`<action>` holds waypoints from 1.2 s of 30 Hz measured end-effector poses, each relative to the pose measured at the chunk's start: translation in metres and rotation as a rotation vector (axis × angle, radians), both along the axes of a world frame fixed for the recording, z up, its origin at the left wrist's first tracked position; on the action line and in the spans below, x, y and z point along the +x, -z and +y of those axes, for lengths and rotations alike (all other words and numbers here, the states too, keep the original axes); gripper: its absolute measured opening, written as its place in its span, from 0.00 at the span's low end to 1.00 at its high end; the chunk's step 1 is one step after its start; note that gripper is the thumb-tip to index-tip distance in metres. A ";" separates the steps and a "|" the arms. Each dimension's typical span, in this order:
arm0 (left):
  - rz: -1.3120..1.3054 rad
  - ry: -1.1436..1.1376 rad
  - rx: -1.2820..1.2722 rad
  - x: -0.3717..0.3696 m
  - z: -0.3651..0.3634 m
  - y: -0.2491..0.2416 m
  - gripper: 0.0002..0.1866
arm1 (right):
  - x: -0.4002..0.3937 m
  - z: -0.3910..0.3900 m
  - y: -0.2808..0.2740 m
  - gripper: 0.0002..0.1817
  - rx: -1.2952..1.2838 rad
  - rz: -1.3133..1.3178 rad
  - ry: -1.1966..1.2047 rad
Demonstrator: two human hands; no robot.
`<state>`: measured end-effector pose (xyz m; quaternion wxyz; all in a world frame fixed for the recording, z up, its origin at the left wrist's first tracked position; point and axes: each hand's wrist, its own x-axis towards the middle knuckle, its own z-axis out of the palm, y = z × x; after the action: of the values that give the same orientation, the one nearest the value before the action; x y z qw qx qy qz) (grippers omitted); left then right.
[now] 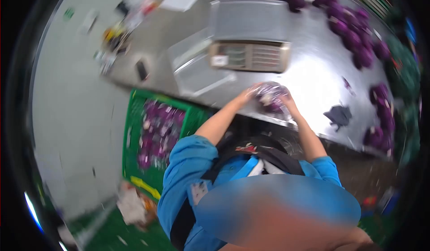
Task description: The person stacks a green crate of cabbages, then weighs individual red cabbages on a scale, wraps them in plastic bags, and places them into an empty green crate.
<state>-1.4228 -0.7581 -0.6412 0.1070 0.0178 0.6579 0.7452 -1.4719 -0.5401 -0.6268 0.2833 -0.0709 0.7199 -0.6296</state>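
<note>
A purple round vegetable, by its look a red cabbage (270, 99), sits in clear plastic at the near edge of the metal table (304, 78). My left hand (249, 94) grips its left side, and my right hand (288, 102) closes on its right side. A pale patch shows through the shiny film; motion blurs the fingers somewhat. Just beyond my hands stands a weighing scale (249, 56) with a keypad and a clear tray (248, 20) behind it. Clear plastic sheets or trays (201, 74) lie left of the scale.
Below left, a green crate (129, 134) holds several wrapped purple vegetables (159, 132). Loose purple heads (351, 29) lie along the table's far right, with more (380, 116) nearer. A dark crumpled cloth or bag (339, 115) and a dark phone-like object (142, 70) rest on the table.
</note>
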 end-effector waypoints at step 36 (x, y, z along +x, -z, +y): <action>0.017 -0.471 -0.908 0.053 -0.159 -0.041 0.13 | 0.087 -0.114 -0.068 0.21 0.031 0.196 -0.445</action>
<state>-1.3695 -0.9167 -0.6005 -0.0723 -0.1732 0.9023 0.3882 -1.3850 -0.6540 -0.5589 0.3449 -0.2843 0.7203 -0.5305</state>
